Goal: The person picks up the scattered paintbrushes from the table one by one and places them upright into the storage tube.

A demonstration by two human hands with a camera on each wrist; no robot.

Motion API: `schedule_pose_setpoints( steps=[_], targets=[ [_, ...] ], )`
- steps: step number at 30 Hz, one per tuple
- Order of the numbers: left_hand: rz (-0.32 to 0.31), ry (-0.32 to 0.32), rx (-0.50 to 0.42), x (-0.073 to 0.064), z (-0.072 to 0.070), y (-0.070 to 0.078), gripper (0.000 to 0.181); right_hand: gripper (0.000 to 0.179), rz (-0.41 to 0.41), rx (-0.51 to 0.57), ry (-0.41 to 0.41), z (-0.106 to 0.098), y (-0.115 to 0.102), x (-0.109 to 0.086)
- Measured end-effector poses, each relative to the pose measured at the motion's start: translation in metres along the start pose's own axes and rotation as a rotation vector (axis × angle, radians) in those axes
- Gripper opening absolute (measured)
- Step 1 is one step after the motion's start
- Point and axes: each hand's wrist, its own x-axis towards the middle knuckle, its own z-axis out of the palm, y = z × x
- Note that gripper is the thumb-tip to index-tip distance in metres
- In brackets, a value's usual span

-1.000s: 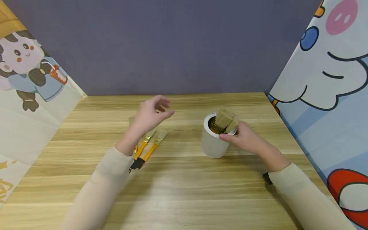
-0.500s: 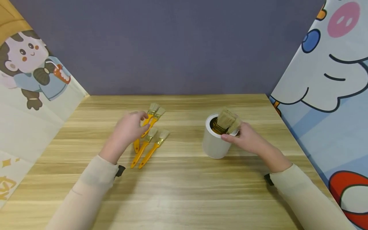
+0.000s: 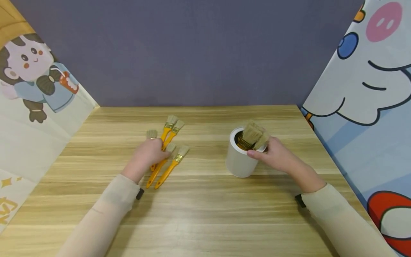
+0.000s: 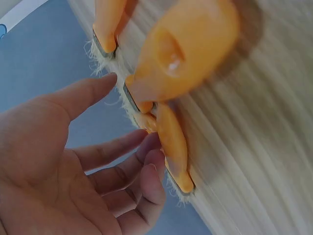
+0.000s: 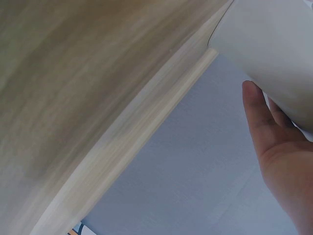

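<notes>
Your left hand [image 3: 146,157] is left of the centre of the head view, reaching down among five flat paintbrushes with orange handles, metal ferrules and pale bristles, all lying on the light wood-grain table [image 3: 205,217]. One of these, the leftmost paintbrush [image 3: 152,134], shows its bristles just above your knuckles, while your hand covers part of its handle. Two more, the upper pair of paintbrushes [image 3: 174,129], lie close together above and to the right of that hand; the lower pair of paintbrushes [image 3: 175,163] slants below and right of it, one partly behind your thumb. In the left wrist view your fingers are loosely bent and the thumb is spread away from them; the fingertips come right up to an orange handle [image 4: 172,142] near the middle, though you cannot tell how firmly they meet it. Your right hand [image 3: 275,156], right of centre in the head view, grips the white cylindrical container [image 3: 239,164] at its rim, thumb on the near side. That container stands upright, and from its mouth wide paintbrushes [image 3: 252,134] lean toward your right hand, bristles up. A plain purple-grey backdrop [image 3: 199,53] fills the top of the frame.
</notes>
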Motion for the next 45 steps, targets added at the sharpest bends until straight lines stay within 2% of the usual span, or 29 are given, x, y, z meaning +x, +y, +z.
schedule_pose_setpoints(
  steps=[8,19,25,34,45],
  targets=[
    [0.073,0.031,0.020,0.003,0.006,0.012,0.027,0.067,-0.005,-0.002,0.002,0.000,0.000,0.000],
    [0.115,0.026,0.057,0.003,0.008,0.016,0.025,0.069,0.013,-0.006,-0.005,-0.001,-0.001,0.000],
    [0.127,0.024,0.085,0.000,0.007,0.018,0.029,0.067,0.004,-0.013,-0.001,-0.001,-0.001,0.000],
    [0.124,0.006,0.059,0.000,0.009,0.018,0.028,0.068,0.009,-0.027,0.003,-0.001,-0.001,0.000],
    [0.113,-0.012,0.043,-0.003,0.010,0.018,0.035,0.068,0.007,-0.036,0.001,0.000,-0.001,0.000]
  ],
)
